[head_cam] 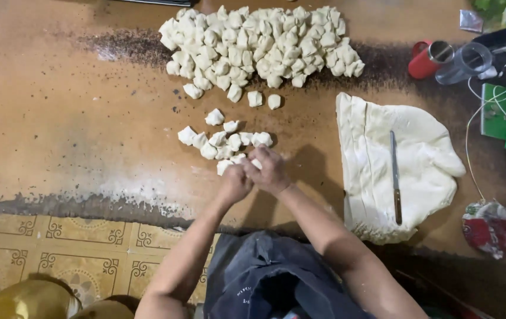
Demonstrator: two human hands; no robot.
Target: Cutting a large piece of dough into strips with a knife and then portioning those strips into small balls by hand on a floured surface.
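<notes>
My left hand (pixel 235 183) and my right hand (pixel 272 171) are pressed together over a brown, flour-dusted surface, both closed on a pale piece of dough (pixel 257 163) that peeks out between the fingers. Just beyond them lies a small cluster of cut dough pieces (pixel 223 142). A big heap of dough pieces (pixel 259 44) sits farther back. To the right lies a large slab of dough (pixel 424 159) with a knife (pixel 395 177) resting on top.
A red cup (pixel 425 60) and a clear cup (pixel 468 62) lie at the back right, beside a green item with white cables (pixel 501 112). A red-patterned bundle (pixel 490 227) sits near the right edge. Patterned tiles (pixel 87 248) border the near side.
</notes>
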